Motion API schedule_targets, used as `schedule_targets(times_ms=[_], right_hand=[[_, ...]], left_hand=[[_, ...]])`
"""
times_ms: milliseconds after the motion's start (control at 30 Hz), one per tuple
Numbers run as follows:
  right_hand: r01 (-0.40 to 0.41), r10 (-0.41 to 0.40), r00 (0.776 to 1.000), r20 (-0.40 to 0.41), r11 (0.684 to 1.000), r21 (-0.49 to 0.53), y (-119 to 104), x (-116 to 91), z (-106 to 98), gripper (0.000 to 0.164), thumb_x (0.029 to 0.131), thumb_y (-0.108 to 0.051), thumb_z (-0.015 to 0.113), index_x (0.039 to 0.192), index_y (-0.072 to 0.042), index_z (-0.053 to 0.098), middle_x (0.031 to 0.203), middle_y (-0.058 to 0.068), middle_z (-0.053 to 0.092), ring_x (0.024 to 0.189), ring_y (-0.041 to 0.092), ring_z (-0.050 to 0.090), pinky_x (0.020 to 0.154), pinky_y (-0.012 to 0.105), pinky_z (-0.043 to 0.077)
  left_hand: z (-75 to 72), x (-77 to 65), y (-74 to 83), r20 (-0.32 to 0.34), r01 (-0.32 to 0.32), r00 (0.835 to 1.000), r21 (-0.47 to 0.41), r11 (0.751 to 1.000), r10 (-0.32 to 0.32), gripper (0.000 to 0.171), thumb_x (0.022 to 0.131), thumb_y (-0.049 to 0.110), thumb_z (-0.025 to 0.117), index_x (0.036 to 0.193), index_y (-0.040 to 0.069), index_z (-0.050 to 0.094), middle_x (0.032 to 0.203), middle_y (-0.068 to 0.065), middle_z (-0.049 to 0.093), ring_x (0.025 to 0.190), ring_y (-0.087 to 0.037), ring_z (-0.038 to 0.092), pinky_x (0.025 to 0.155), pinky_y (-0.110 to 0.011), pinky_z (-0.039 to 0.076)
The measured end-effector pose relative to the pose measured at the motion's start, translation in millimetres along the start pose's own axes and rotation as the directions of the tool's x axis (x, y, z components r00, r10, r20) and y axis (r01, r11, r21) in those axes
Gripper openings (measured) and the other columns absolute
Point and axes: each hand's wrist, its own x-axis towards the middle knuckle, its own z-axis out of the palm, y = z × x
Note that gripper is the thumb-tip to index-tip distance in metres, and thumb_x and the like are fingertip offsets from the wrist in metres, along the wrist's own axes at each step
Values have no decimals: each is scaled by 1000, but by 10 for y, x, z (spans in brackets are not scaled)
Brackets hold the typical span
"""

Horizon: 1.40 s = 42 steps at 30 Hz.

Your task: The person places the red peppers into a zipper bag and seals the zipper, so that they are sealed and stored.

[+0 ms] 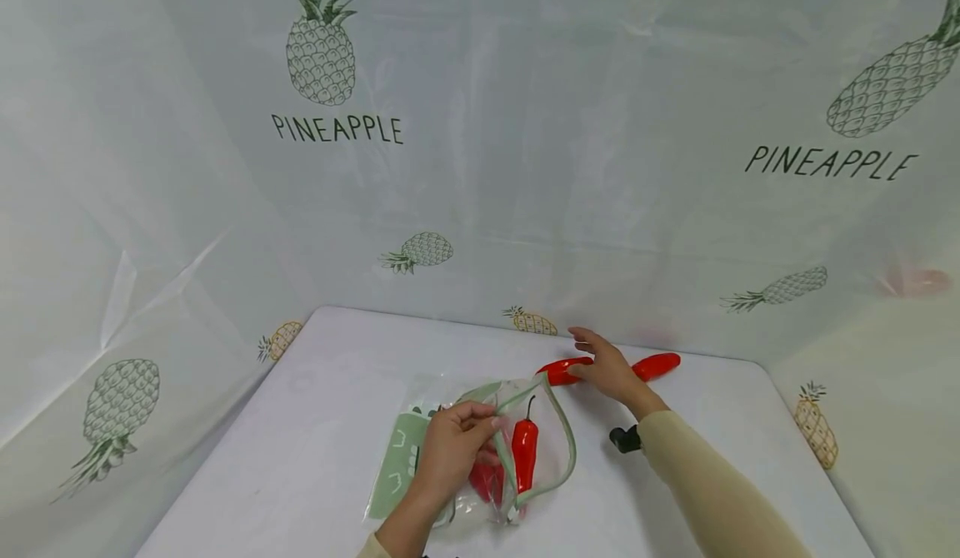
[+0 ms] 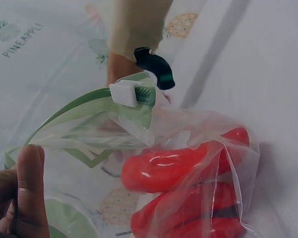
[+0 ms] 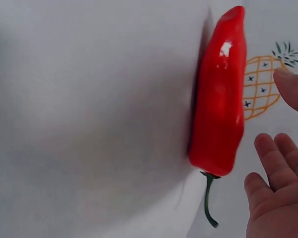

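My left hand (image 1: pixel 452 451) pinches the green-edged rim of a clear zip bag (image 1: pixel 573 441), whose mouth gapes to the right. Several red chili peppers (image 2: pixel 161 168) lie inside it, seen through the plastic. A white slider (image 2: pixel 124 94) sits on the green zip strip in the left wrist view. Beyond the bag, my right hand (image 1: pixel 611 372) reaches over the table with fingers spread. A loose red chili pepper (image 3: pixel 219 99) with a green stem lies just beside its fingers in the right wrist view, outside the grasp.
Another red chili pepper (image 1: pixel 658 366) lies at the back right, past the right forearm. Flat clear plastic with a green printed panel (image 1: pixel 393 470) lies left of the left hand. A white sheet with pineapple prints (image 1: pixel 525 166) stands behind the white table (image 1: pixel 300 425).
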Motion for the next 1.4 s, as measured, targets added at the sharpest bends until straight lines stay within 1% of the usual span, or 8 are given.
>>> schedule_targets(times_ms=[167, 400, 633, 900, 1033, 1167, 1267, 1400], right_hand=[[-16, 17, 1000, 14, 1000, -11, 48, 73, 75, 74, 98, -10, 73, 163, -17, 37, 164, 22, 42, 149, 43, 43, 117, 59, 47], [-57, 58, 998, 20, 996, -72, 108, 91, 128, 75, 97, -12, 73, 163, -19, 39, 162, 20, 45, 144, 43, 47, 114, 60, 49], [-57, 56, 998, -11, 991, -118, 179, 19, 116, 73, 97, -14, 75, 161, -16, 41, 156, 19, 51, 134, 40, 54, 111, 60, 52], [-72, 67, 997, -34, 987, -143, 189, -51, 128, 68, 96, -18, 77, 157, -12, 47, 146, 19, 59, 123, 36, 61, 105, 55, 57], [-74, 71, 997, -25, 980, -185, 154, -86, 125, 64, 95, -16, 77, 153, -11, 52, 139, 19, 64, 120, 35, 64, 103, 56, 58], [-106, 108, 994, -1, 972, -212, 114, -125, 111, 61, 94, -15, 77, 151, -12, 54, 133, 19, 68, 116, 34, 65, 102, 57, 58], [-130, 138, 990, 22, 969, -211, 95, -164, 103, 60, 94, -16, 78, 149, -12, 56, 131, 19, 69, 114, 33, 64, 100, 56, 60], [-149, 158, 987, 32, 969, -199, 92, -220, 87, 60, 93, -16, 79, 148, -11, 57, 128, 18, 69, 109, 31, 63, 92, 52, 63]], left_hand=[[-20, -3, -23, 0, 1, 1000, -22, 1000, -1, 23, 98, 10, 75, 116, -5, 73, 96, -14, 78, 66, -16, 69, 60, -32, 66], [-40, 14, -48, -4, 7, 1000, -12, 1000, -8, 24, 98, 12, 76, 116, -4, 73, 92, -12, 77, 65, -16, 69, 60, -32, 66], [-34, 15, -45, -4, 20, 1000, -22, 1000, -20, 24, 97, 11, 77, 114, -5, 73, 89, -11, 76, 64, -15, 69, 60, -32, 66], [-33, 20, -51, 1, 24, 1000, -26, 999, -24, 24, 97, 11, 76, 113, -7, 72, 89, -10, 76, 65, -14, 69, 60, -31, 66], [-28, 10, -51, 4, 24, 1000, -21, 999, -24, 24, 97, 11, 76, 114, -6, 73, 89, -10, 76, 65, -14, 69, 60, -32, 66], [-22, -1, -44, 5, 21, 1000, -10, 1000, -21, 23, 98, 12, 76, 114, -5, 73, 90, -11, 77, 66, -14, 70, 60, -32, 66], [-19, -7, -40, 5, 19, 1000, -2, 1000, -19, 23, 98, 11, 76, 114, -5, 73, 92, -12, 77, 66, -15, 70, 61, -33, 66], [-12, -9, -38, 2, 14, 1000, 2, 1000, -14, 23, 98, 11, 76, 114, -4, 73, 94, -13, 78, 67, -16, 70, 61, -34, 66]])
